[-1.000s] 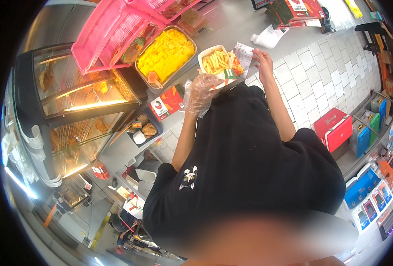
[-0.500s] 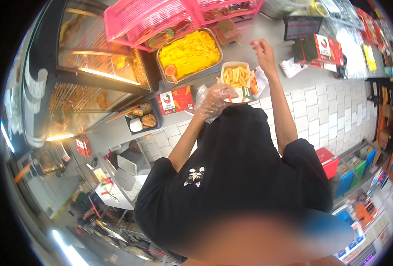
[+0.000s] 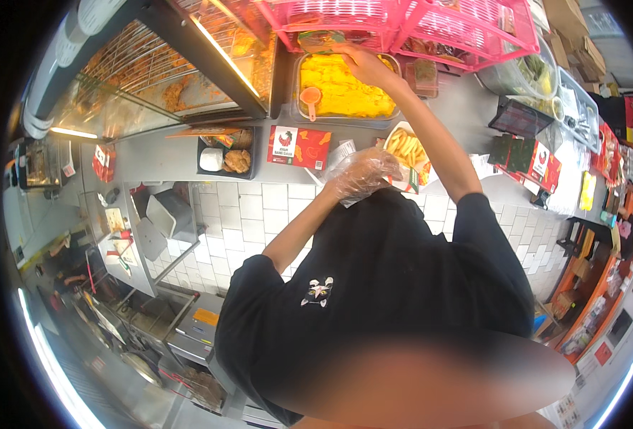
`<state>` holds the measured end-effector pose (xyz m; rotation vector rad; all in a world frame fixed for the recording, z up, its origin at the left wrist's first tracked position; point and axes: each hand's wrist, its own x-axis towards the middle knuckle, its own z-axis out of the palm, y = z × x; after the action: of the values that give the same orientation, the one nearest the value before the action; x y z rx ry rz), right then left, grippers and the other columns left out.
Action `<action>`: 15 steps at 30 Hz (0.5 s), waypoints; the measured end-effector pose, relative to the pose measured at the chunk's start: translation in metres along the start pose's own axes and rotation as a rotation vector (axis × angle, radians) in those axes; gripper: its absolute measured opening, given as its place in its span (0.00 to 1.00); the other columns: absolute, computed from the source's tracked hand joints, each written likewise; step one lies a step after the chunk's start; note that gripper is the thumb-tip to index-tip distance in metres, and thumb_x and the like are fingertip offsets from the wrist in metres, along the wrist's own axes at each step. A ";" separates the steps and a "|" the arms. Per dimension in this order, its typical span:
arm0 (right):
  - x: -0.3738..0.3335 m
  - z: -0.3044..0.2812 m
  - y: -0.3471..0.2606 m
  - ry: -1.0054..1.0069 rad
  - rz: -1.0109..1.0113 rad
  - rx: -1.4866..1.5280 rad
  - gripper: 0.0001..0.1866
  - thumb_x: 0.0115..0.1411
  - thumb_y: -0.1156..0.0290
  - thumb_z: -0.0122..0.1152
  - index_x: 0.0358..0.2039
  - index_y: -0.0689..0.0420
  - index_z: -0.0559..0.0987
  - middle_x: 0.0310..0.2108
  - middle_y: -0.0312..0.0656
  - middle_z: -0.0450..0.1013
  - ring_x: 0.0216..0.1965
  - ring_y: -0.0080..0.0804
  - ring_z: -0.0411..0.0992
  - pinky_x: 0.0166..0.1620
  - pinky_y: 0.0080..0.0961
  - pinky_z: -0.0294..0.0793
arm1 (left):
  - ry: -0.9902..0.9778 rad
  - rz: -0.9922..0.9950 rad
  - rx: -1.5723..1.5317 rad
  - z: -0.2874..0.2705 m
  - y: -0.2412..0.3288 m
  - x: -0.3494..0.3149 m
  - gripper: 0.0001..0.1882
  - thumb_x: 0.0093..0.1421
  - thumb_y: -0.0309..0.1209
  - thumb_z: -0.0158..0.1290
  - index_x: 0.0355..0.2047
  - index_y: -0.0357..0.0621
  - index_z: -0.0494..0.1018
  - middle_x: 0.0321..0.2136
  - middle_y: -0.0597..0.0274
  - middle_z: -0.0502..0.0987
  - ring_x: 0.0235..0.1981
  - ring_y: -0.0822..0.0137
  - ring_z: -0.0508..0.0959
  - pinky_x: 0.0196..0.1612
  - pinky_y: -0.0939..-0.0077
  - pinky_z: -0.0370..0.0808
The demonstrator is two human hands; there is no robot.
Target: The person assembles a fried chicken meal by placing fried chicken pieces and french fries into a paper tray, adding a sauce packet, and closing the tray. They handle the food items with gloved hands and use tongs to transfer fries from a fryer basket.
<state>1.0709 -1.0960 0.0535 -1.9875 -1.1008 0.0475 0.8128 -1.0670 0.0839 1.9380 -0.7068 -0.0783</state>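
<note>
My left hand point(image 3: 363, 174), in a clear plastic glove, is at the near edge of a white box of fries point(image 3: 404, 148) on the grey counter point(image 3: 159, 154) and seems to hold it. My right hand point(image 3: 359, 66) is bare. It reaches far forward over a metal tray of yellow rice point(image 3: 341, 89), its fingers at the lower edge of a pink wire basket point(image 3: 345, 18). Whether those fingers grip anything is hidden. An orange scoop point(image 3: 311, 98) lies in the rice.
A glass heated case with fried food point(image 3: 166, 79) stands at the left. On the counter lie a black tray with fried pieces and a white cup point(image 3: 223, 159) and a red box point(image 3: 298, 146). Tubs of greens point(image 3: 538, 71) sit at the right. White floor tiles point(image 3: 252, 207) lie below.
My right hand left the box of fries and stretched forward over the rice tray to the pink basket. The gloved left hand stayed by the fries.
</note>
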 end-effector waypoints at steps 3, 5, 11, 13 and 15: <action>0.059 0.036 0.010 -0.206 0.067 -0.215 0.18 0.66 0.70 0.53 0.54 0.61 0.77 0.56 0.53 0.75 0.57 0.52 0.72 0.61 0.41 0.70 | 0.040 0.039 0.014 0.006 -0.001 0.001 0.17 0.48 0.27 0.65 0.41 0.50 0.81 0.44 0.62 0.80 0.51 0.57 0.77 0.59 0.61 0.72; 0.082 0.052 0.014 -0.173 0.082 -0.237 0.17 0.65 0.69 0.53 0.53 0.57 0.79 0.54 0.51 0.75 0.56 0.52 0.73 0.60 0.42 0.71 | -0.018 0.009 0.019 0.006 0.001 0.007 0.16 0.50 0.27 0.64 0.42 0.50 0.80 0.45 0.62 0.80 0.52 0.56 0.77 0.60 0.61 0.72; 0.112 0.083 0.045 0.130 0.171 -0.299 0.14 0.63 0.58 0.59 0.48 0.39 0.83 0.47 0.41 0.80 0.46 0.45 0.78 0.51 0.42 0.77 | 0.115 0.028 0.355 -0.004 0.016 0.013 0.10 0.59 0.35 0.56 0.41 0.57 0.82 0.40 0.64 0.82 0.45 0.58 0.81 0.51 0.59 0.76; 0.116 0.083 0.056 0.068 0.109 -0.164 0.15 0.64 0.56 0.58 0.49 0.39 0.83 0.48 0.41 0.80 0.48 0.46 0.78 0.52 0.41 0.77 | 0.135 0.019 0.275 -0.007 0.020 0.014 0.10 0.60 0.35 0.55 0.40 0.59 0.82 0.39 0.64 0.82 0.44 0.58 0.81 0.49 0.59 0.76; 0.119 0.081 0.058 -0.035 0.093 -0.181 0.16 0.67 0.54 0.54 0.50 0.43 0.81 0.50 0.42 0.79 0.50 0.45 0.77 0.53 0.40 0.76 | 0.174 0.035 0.270 -0.009 0.022 0.014 0.09 0.60 0.36 0.54 0.40 0.59 0.82 0.38 0.64 0.82 0.43 0.58 0.82 0.48 0.59 0.76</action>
<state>1.1509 -0.9739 0.0020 -2.2065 -1.0662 0.0334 0.8180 -1.0734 0.1108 2.1570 -0.6612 0.2159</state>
